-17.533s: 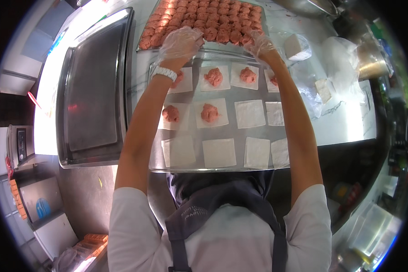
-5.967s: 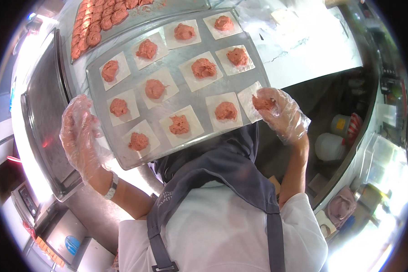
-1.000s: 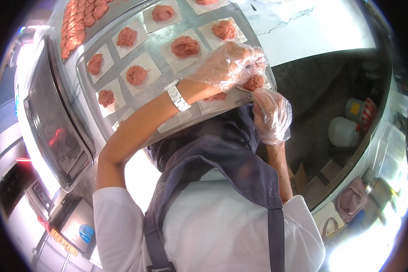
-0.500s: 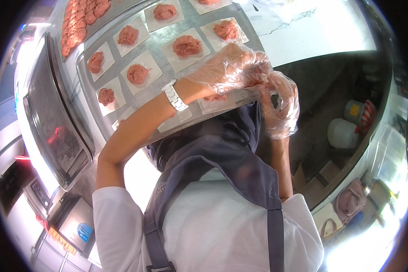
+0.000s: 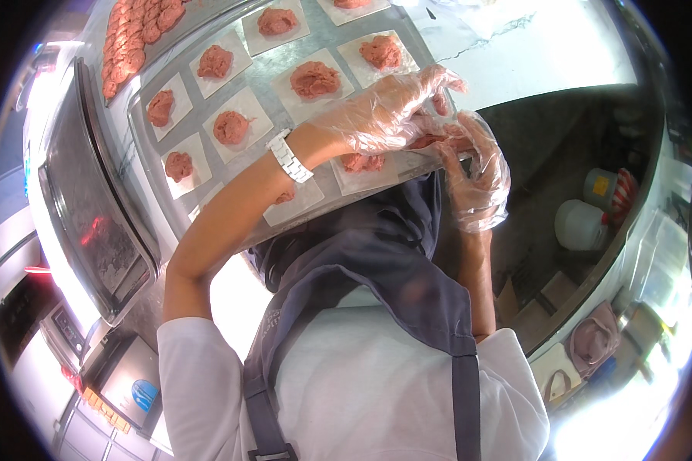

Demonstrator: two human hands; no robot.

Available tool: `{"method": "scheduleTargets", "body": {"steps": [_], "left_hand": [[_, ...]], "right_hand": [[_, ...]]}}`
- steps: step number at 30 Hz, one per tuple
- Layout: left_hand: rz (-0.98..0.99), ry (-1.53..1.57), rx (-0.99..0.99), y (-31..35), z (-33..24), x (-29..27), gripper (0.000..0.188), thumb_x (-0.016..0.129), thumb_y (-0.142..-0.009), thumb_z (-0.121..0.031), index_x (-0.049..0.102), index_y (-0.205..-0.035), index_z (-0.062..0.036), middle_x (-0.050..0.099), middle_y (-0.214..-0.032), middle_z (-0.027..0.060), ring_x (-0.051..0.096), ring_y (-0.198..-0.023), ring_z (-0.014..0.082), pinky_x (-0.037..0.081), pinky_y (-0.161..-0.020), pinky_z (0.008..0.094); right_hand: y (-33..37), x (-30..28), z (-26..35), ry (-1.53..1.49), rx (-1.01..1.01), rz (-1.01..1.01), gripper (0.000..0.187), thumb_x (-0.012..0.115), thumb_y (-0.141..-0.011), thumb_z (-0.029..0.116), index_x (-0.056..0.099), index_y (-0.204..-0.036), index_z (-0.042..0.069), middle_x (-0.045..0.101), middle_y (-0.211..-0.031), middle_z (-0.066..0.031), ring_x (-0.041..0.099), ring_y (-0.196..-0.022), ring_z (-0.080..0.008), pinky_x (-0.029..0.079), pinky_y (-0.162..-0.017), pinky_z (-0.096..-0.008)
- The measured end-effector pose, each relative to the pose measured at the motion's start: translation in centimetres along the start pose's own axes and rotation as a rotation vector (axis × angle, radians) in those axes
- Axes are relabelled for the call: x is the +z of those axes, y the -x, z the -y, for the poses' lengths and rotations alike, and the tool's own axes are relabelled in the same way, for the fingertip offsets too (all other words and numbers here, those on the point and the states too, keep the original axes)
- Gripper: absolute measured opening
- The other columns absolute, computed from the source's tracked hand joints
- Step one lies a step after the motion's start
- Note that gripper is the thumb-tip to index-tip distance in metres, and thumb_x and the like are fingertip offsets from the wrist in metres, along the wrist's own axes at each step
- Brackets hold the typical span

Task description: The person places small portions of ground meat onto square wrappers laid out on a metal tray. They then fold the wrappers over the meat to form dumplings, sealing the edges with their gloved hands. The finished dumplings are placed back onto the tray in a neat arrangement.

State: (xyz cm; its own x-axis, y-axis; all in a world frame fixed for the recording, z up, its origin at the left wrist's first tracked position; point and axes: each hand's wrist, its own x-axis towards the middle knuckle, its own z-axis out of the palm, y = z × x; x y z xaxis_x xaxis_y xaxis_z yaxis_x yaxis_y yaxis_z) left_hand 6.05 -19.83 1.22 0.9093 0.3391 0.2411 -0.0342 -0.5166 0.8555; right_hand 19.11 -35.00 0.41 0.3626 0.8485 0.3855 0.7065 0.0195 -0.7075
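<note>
My left hand (image 5: pixel 392 115), in a clear plastic glove, is over the right end of a metal tray (image 5: pixel 327 38). Its fingers are stretched out and apart. My gloved right hand (image 5: pixel 482 173) curls at the tray's right edge, thumb and fingers around a lump of pink ground meat (image 5: pixel 446 143). The hands partly hide this lump. White paper squares (image 5: pixel 240 101) lie on the tray, each bearing a ground meat portion (image 5: pixel 315 79). One portion (image 5: pixel 363 162) rests just below my left hand.
At the upper left, several shaped meat pieces (image 5: pixel 131 50) lie close together. A dark metal tray (image 5: pixel 96 200) is on the left. White marble counter (image 5: pixel 530 54) extends beyond the tray. Below it on the right are a white plastic jug (image 5: pixel 580 225) and a grey container (image 5: pixel 598 187).
My hands have come apart slightly. The left hand's fingers have straightened and lifted, and more of the meat lump between the hands shows.
</note>
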Motion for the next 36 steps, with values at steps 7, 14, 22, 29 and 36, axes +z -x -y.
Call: {"method": "scheduleTargets", "body": {"steps": [7, 14, 22, 29, 36], "left_hand": [[0.053, 0.073, -0.055, 0.7, -0.2, -1.0, 0.072, 0.054, -0.078, 0.011, 0.022, -0.141, -0.0058, 0.056, -0.114, 0.0101, 0.053, -0.114, 0.0253, 0.039, -0.105, 0.0373], [0.047, 0.004, -0.123, 0.8, -2.6, -1.1, 0.065, 0.053, -0.081, 0.002, 0.023, -0.138, -0.0032, 0.055, -0.114, 0.0151, 0.055, -0.109, 0.0304, 0.041, -0.098, 0.0396], [-0.038, -0.061, -0.142, 0.8, -3.5, -1.3, 0.071, 0.049, -0.076, 0.009, 0.023, -0.141, -0.0065, 0.052, -0.120, 0.0105, 0.062, -0.096, 0.0233, 0.052, -0.081, 0.0343], [-0.211, -0.219, 0.002, 2.3, -2.9, -3.6, 0.065, 0.049, -0.077, 0.008, 0.031, -0.138, -0.0067, 0.051, -0.123, 0.0109, 0.061, -0.098, 0.0234, 0.052, -0.078, 0.0336], [-0.265, -0.163, -0.138, 5.4, -4.2, -5.2, 0.061, 0.051, -0.079, 0.005, 0.034, -0.136, -0.0066, 0.050, -0.125, 0.0114, 0.059, -0.102, 0.0227, 0.050, -0.082, 0.0335]], "right_hand": [[-0.6, -0.2, 0.3, -0.116, 0.105, 0.038, 0.045, 0.078, -0.071, 0.007, 0.064, -0.114, 0.010, 0.069, -0.107, -0.0102, 0.069, -0.081, -0.0214, 0.054, -0.075, -0.0317], [-1.3, -0.4, 0.0, -0.023, -0.031, 0.047, 0.044, 0.075, -0.074, -0.004, 0.060, -0.115, 0.001, 0.070, -0.097, -0.0131, 0.070, -0.078, -0.0154, 0.054, -0.068, -0.0254], [-1.7, 0.1, -0.7, -0.242, 0.053, -0.155, 0.030, 0.071, -0.083, 0.009, 0.061, -0.111, 0.002, 0.072, -0.090, -0.0093, 0.068, -0.077, -0.0175, 0.053, -0.070, -0.0280], [-3.3, -2.3, 0.2, -0.019, -0.142, 0.179, 0.033, 0.076, -0.077, 0.014, 0.065, -0.106, 0.004, 0.069, -0.104, -0.0115, 0.065, -0.095, -0.0262, 0.049, -0.086, -0.0370], [-4.3, -1.7, -0.6, 0.139, -0.306, 0.275, 0.027, 0.082, -0.061, 0.020, 0.072, -0.085, 0.013, 0.069, -0.106, -0.0060, 0.064, -0.097, -0.0272, 0.051, -0.083, -0.0373]]}}
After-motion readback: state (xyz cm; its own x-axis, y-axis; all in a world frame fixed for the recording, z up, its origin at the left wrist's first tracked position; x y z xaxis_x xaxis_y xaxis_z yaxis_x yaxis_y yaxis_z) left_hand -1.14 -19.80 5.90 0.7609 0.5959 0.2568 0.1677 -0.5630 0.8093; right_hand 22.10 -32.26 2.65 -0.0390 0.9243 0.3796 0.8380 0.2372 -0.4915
